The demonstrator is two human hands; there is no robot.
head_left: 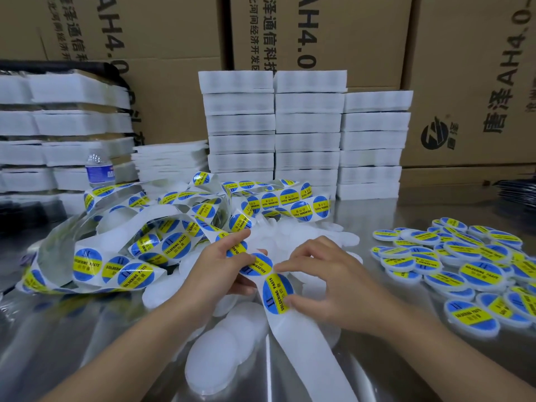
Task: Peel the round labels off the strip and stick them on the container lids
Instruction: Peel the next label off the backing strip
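- Blue-and-yellow round labels printed "SOLDERING PASTE" run along a white backing strip (304, 358), which lies at the middle of the shiny metal desk (406, 358) between both hands.
- The left hand (220, 265) has a closed grip on the strip: thumb on top and fingers curled beneath, pinching it at one of the labels.
- The right hand (333, 282) is just beside it, fingers curled. Its thumb presses the lower edge of the nearest label (277, 291) and its forefinger touches the top edge, so its grip is closed on that label (whether the edge has lifted off the backing I cannot tell).
- Below that label the strip is bare white backing, trailing toward the near edge of the desk.
- To the left and behind the hands, the rest of the strip lies in a loose tangle (145, 236) of loops, full of labels.
- Plain white lids (223, 361) lie heaped under and in front of the hands, overlapping one another.
- On the right, well apart from the hands, sits a pile of labelled lids (464, 268), each with a blue-and-yellow sticker facing up.
- Behind the tangle stand stacks of white foam trays (307, 132), with a water bottle (100, 169) at the left.
- Brown cardboard boxes (319, 30) form the back wall.
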